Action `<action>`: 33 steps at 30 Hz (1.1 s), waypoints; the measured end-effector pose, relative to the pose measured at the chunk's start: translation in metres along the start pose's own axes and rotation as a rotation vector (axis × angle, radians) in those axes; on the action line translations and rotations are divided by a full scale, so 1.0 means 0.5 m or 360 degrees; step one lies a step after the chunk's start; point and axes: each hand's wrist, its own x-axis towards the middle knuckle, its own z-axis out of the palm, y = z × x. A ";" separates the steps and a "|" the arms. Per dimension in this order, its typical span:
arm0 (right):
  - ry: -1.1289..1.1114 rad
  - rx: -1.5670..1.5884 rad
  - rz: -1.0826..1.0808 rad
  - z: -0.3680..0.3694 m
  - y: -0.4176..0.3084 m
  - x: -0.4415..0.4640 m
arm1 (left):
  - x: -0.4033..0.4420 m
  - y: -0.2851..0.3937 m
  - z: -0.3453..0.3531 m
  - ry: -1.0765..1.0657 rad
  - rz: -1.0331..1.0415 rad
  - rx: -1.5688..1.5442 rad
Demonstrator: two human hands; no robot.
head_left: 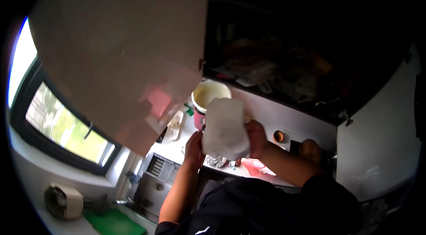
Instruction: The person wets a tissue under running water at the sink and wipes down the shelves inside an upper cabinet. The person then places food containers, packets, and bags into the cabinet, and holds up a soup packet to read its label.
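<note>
Between both hands, a pale, rounded white package (225, 130) is held up over the counter. Its kind does not show. My left hand (194, 149) is closed against its left side, and my right hand (256, 138) grips the right side. Most of the fingertips are hidden by the package. Just behind it stands a cream-coloured bucket (212, 93) with a pink lower part, partly covered by the package.
An open cupboard (266, 61) with dim contents hangs above, its doors (120, 48) swung out on both sides. A sink (153, 190) lies lower left, near a green board (114, 222). A red plastic bag (257, 167) and a small round jar (278, 136) sit on the counter.
</note>
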 end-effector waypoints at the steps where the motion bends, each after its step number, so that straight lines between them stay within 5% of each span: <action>1: -0.0107 0.0038 -0.0197 0.002 -0.040 -0.048 | 0.014 0.010 0.062 -0.0151 -0.0016 0.0198; 4: -0.0124 -0.0373 -0.1240 0.006 -0.154 -0.203 | 0.051 0.042 0.271 -0.0299 0.0277 0.0845; 5: -0.0028 -0.0451 -0.1509 0.030 -0.189 -0.256 | 0.068 0.047 0.341 -0.0400 0.0651 0.0934; 8: 0.0211 -0.0420 -0.1883 0.212 -0.271 -0.398 | 0.177 0.099 0.514 -0.0873 0.1380 0.0952; 10: 0.0191 -0.0581 -0.2214 0.261 -0.327 -0.453 | 0.224 0.152 0.645 -0.0848 0.1718 0.1057; 12: 0.0223 -0.0780 -0.2549 0.333 -0.376 -0.452 | 0.283 0.222 0.744 -0.0612 0.2891 0.1735; 14: 0.0298 -0.1069 -0.2619 0.296 -0.499 -0.445 | 0.332 0.251 0.809 -0.0530 0.3005 0.2001; 19: 0.1062 -0.2008 -0.1585 0.250 -0.751 -0.250 | 0.387 0.238 0.845 -0.0032 0.3127 0.2656; 20: 0.1177 -0.2308 -0.1350 0.224 -0.796 -0.229 | 0.381 0.243 0.849 -0.0024 0.2938 0.2699; 22: 0.1184 -0.2161 -0.1409 0.210 -0.861 -0.222 | 0.377 0.245 0.852 -0.0028 0.2754 0.2721; 24: 0.1173 -0.2023 -0.1464 0.213 -0.896 -0.213 | 0.382 0.250 0.854 0.0135 0.2956 0.2641; 27: 0.1416 -0.4278 -0.0742 0.209 -0.908 -0.183 | 0.375 0.256 0.849 0.0038 0.3064 0.2617; 28: 0.1169 -0.4088 -0.0661 0.235 -0.839 -0.185 | 0.378 0.256 0.845 0.0022 0.3073 0.2597; 30: 0.1525 -0.3707 -0.0497 0.231 -0.836 -0.148 | 0.404 0.250 0.837 -0.0043 0.3193 0.2442; 33: 0.1508 -0.3519 -0.0516 0.224 -0.829 -0.218 | 0.409 0.246 0.836 0.0031 0.3306 0.2463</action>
